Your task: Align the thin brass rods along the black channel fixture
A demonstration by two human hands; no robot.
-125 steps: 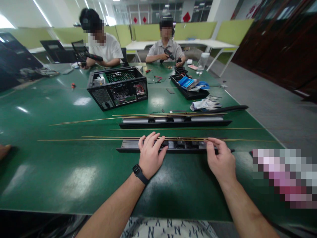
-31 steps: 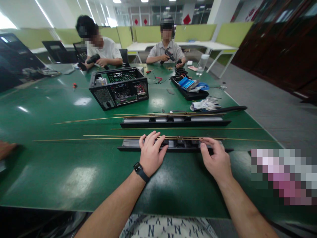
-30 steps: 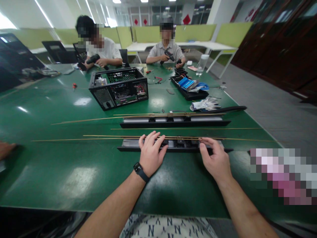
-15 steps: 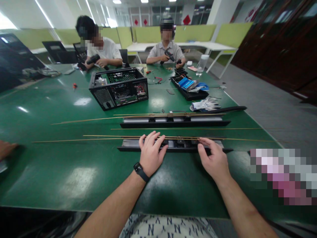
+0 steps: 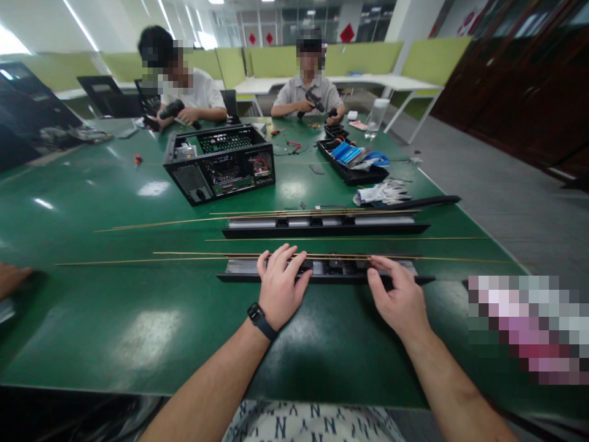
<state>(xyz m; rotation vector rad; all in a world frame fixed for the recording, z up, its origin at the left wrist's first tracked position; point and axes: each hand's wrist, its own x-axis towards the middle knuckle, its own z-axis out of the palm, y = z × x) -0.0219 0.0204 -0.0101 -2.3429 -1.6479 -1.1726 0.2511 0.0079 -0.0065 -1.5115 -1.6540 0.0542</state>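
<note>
The left hand [image 5: 283, 285] lies palm down over the near rail [image 5: 335, 279], a long black channel with a grey inner face and dark blocks inside; its fingers are a little spread and reach across the thin golden near rods [image 5: 138, 261], the thumb sitting at the rail's front side. Whether it grips or only rests there I cannot tell. The right hand [image 5: 399, 294] is bent at the other end of the same rail, index fingertip at the rods and thumb just below; whether the two pinch a rod I cannot tell. A dark watch [image 5: 261, 320] circles the left wrist.

The near rods run lengthwise along the rail and stick out well past its left end. Beyond them a single rod [image 5: 345, 239] lies alone on the green table [image 5: 184, 350], and behind that is the far rail [image 5: 326, 231], similar in build, with far rods [image 5: 184, 220] along its back edge. White gloves [image 5: 384, 194] lie near a black strip [image 5: 427, 201], behind the far rail's right end. Farther back are an open computer case [image 5: 221, 166] and a black tray [image 5: 356, 179] of blue items. Across the table, a seated person in a grey shirt [image 5: 289, 98] holds a power drill [image 5: 315, 100]
</note>
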